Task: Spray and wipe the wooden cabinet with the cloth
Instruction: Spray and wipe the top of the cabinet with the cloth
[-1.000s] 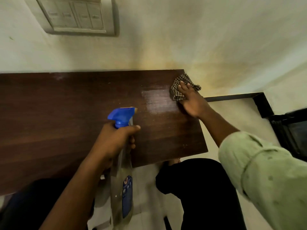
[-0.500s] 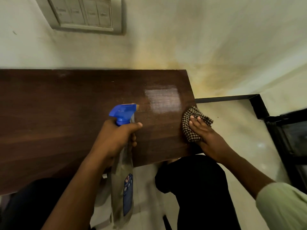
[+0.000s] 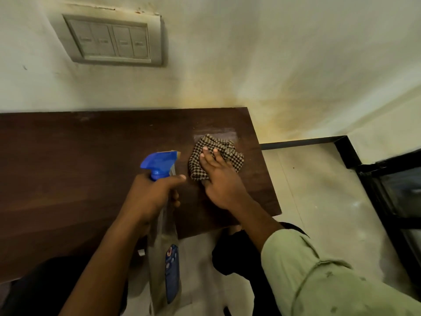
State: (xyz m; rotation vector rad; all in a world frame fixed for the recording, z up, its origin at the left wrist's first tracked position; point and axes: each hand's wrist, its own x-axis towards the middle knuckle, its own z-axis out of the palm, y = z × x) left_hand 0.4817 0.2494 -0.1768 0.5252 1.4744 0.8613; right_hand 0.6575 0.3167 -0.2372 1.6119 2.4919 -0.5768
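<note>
Single head-worn wide-angle view. Looks steeply down from above near edge of wooden cabinet (image 3: 79, 169) top, facing wall (image 3: 250, 53) behind far edge. Close range. Cabinet's right end and floor (image 3: 319, 190) at right.

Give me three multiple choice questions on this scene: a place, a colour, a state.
1. Where is the cloth? A on the cabinet top near its right end; B on the floor; C on the wall.
2. What colour is the spray bottle head? A red; B blue; C white.
3. What is the right hand doing? A gripping the bottle; B hanging idle; C pressing the cloth.
Answers: 1 A, it lies on the wood; 2 B, the trigger is blue; 3 C, straight fingers rest on it.
</note>
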